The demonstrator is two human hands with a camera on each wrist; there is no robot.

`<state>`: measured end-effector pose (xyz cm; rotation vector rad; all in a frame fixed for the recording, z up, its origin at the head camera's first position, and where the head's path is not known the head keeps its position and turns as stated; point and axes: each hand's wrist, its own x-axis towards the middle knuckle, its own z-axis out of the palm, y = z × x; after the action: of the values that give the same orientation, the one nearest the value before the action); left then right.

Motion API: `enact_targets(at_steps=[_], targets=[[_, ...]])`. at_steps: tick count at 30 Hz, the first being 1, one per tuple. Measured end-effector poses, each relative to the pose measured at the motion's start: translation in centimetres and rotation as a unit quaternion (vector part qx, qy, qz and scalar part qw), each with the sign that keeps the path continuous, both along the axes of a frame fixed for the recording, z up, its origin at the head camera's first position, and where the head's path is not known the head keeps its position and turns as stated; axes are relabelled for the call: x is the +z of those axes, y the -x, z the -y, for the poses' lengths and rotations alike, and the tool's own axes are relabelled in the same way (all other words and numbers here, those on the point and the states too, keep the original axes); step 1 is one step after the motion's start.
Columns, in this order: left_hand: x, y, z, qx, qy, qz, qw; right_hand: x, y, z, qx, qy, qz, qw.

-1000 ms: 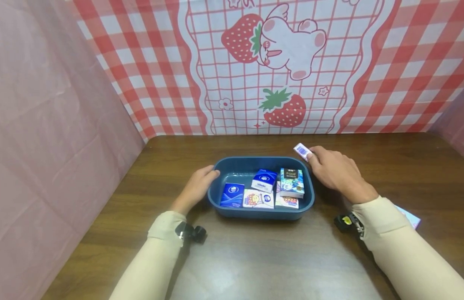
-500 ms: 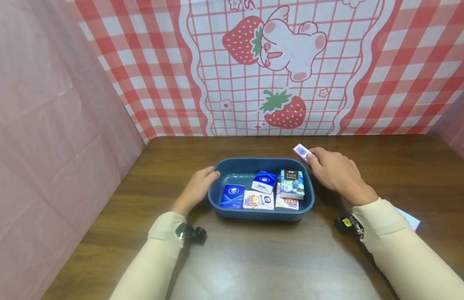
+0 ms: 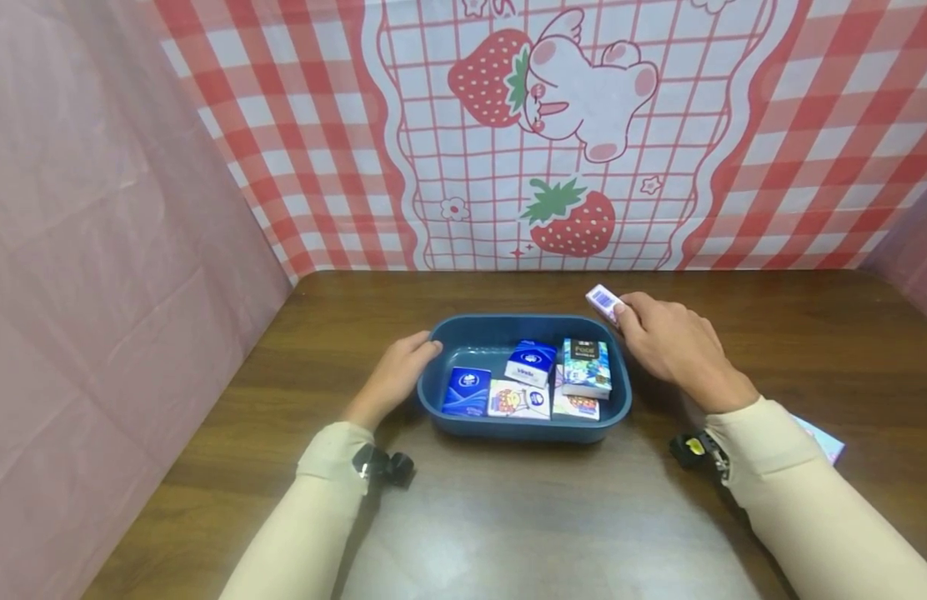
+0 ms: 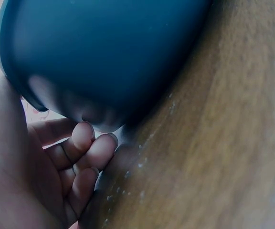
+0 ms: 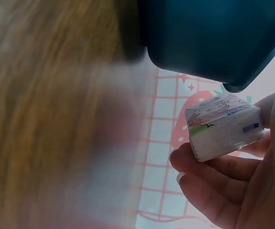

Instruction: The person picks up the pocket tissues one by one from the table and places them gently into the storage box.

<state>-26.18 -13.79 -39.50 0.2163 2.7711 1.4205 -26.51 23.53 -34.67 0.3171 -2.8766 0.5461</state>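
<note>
A dark blue plastic basin [image 3: 523, 429] stands on the table. My left hand [image 3: 392, 375] grips its left end, thumb over the rim; in the left wrist view the fingers [image 4: 97, 150] curl against the outer wall. Inside lie a blue tissue pack [image 3: 467, 392], a tilted blue Vinda tissue pack [image 3: 531, 360], a white printed tissue pack [image 3: 518, 400], and a teal pack [image 3: 586, 371] partly covering another printed pack [image 3: 576, 407]. Off the basin's right end, my right hand [image 3: 677, 346] pinches a small white-and-purple tissue pack [image 3: 604, 304], also seen in the right wrist view [image 5: 226, 126].
Another light blue and pink pack [image 3: 822, 439] lies on the wooden table [image 3: 508, 525], partly hidden by the right sleeve. A red-checked strawberry cloth [image 3: 568, 150] hangs behind the table, and a pink cloth [image 3: 133, 250] hangs at its left.
Both hands keep their holds, the left on the basin and the right on the tissue pack. The head view shifts slightly; nothing else has visibly moved.
</note>
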Motion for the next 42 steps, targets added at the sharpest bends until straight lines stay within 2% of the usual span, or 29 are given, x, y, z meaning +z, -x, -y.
enact_targets(at_steps=[21,42], targets=[[0.1,0.2,-0.4,-0.001,-0.005,0.0,1.0,0.6,-0.6,0.4,-0.004,0.01,-0.01,0.9999],[0.1,0.2,0.0,-0.009,-0.002,-0.016,0.9998,1.1,-1.2,1.5,0.016,0.028,-0.058,0.9978]])
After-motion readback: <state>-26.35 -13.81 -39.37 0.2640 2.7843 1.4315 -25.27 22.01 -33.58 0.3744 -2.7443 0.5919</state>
